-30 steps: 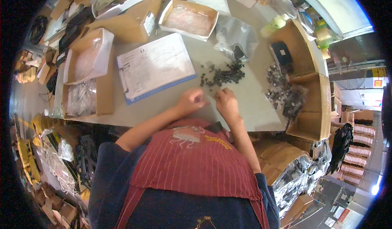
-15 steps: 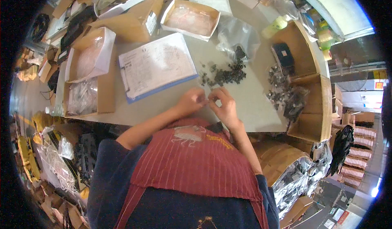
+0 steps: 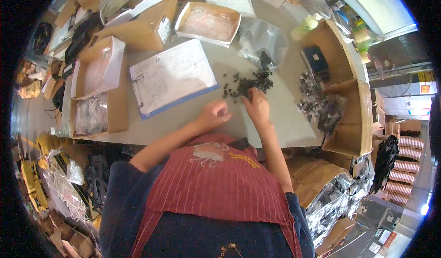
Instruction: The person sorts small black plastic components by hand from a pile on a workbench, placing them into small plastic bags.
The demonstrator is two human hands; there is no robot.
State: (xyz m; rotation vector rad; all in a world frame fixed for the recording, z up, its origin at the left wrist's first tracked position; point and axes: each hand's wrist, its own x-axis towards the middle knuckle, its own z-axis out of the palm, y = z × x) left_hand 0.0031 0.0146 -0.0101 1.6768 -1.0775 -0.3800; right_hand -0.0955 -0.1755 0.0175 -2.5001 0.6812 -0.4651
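Observation:
My left hand (image 3: 215,113) is over the near part of the table with its fingers curled and the thumb against them. Whatever it may hold is too small or hidden to see. My right hand (image 3: 258,108) reaches forward to the near edge of a loose pile of small black parts (image 3: 261,79). Its thumb and fingers point down at the parts, a little apart, with no held part visible. A clear plastic bag (image 3: 262,35) lies just behind the pile, more black bits at its mouth.
A blue clipboard with papers (image 3: 172,76) lies to the left. Open boxes with clear bags (image 3: 98,69) stand far left, and a shallow white box (image 3: 207,21) at the back. At right, small dark parts in clear plastic (image 3: 312,95) lie by an open cardboard box (image 3: 351,115).
My hands were together near the table's front edge. The right has moved forward to the black parts, and the left has stayed back, slightly lower and to the left.

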